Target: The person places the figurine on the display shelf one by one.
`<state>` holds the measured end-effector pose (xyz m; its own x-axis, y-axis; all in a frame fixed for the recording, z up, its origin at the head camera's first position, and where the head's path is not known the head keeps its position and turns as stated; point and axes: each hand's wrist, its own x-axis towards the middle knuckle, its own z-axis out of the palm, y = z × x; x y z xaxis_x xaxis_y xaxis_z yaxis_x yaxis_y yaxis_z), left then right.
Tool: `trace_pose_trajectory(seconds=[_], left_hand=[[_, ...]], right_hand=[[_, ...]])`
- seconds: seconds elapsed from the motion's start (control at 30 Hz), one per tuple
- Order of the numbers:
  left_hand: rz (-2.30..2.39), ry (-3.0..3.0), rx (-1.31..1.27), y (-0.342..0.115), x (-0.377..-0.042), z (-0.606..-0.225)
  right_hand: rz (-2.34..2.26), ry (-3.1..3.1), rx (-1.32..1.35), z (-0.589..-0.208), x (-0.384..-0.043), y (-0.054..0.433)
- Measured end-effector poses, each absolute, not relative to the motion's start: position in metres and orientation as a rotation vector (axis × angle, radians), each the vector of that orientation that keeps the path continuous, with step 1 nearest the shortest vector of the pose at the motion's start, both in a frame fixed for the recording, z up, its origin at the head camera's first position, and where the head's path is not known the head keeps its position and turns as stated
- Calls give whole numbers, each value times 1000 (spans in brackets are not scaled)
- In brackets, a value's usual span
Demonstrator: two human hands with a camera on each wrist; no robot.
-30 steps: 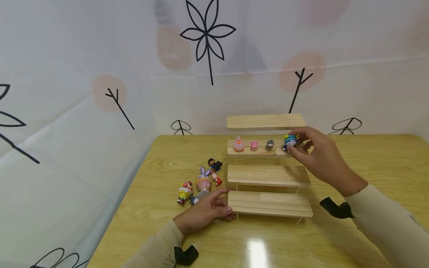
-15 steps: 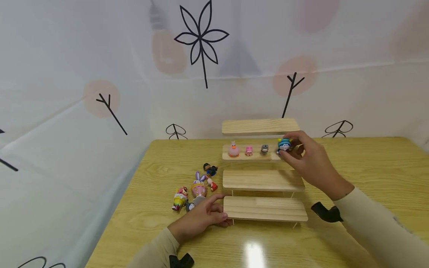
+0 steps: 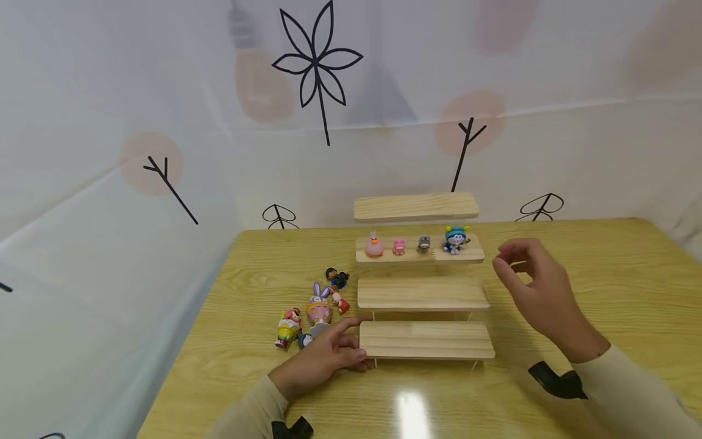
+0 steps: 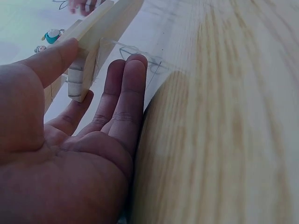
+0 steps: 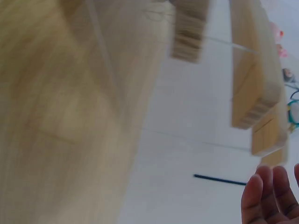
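A four-tiered wooden display shelf [image 3: 422, 292] stands on the table. My left hand [image 3: 323, 360] pinches the left end of its lowest board, and in the left wrist view the board end [image 4: 77, 77] lies between thumb and a finger. To the right of the shelf my right hand [image 3: 540, 292] hovers with loosely bent fingers and nothing in them. On the second board from the top stand a blue-hatted figurine [image 3: 455, 240] at the right, a grey figurine [image 3: 424, 244], a small pink figurine [image 3: 398, 246] and a round pink bird figurine [image 3: 375, 246].
Left of the shelf several figurines lie on the table [image 3: 219, 378]: a rabbit-eared one [image 3: 320, 310], a yellow-and-white one [image 3: 288, 328], a dark-haired one [image 3: 337, 278], a red-skirted one [image 3: 340, 301] and a dark one [image 3: 306, 339] close to my left hand. A patterned cloth hangs behind.
My right hand has let go of the blue-hatted figurine and moved away to the right; the figurine now stands on the second board. My left hand stays at the lowest board's end.
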<state>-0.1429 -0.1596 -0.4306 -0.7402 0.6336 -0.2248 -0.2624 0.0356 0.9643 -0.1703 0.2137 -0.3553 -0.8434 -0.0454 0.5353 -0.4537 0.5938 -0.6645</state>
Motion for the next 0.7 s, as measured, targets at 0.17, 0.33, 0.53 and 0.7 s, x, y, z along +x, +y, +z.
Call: trace_pose_trajectory(seconds=[0.17,0.33,0.53,0.7], left_hand=[[1775,1672,395,-161,-141,-432],[1774,1676,396,-162,-139,-434],[1750,1713,390,-161,-140,-432],[1756,1715,403,-158,-142,-430]], right_hand=[[1315,-2467,350,-381,-165,226],[1512,-2541,445,-400,-166,230],[1761,-2710,519,-405,-170,234],[2027,-2870,568,-405,-178,243]])
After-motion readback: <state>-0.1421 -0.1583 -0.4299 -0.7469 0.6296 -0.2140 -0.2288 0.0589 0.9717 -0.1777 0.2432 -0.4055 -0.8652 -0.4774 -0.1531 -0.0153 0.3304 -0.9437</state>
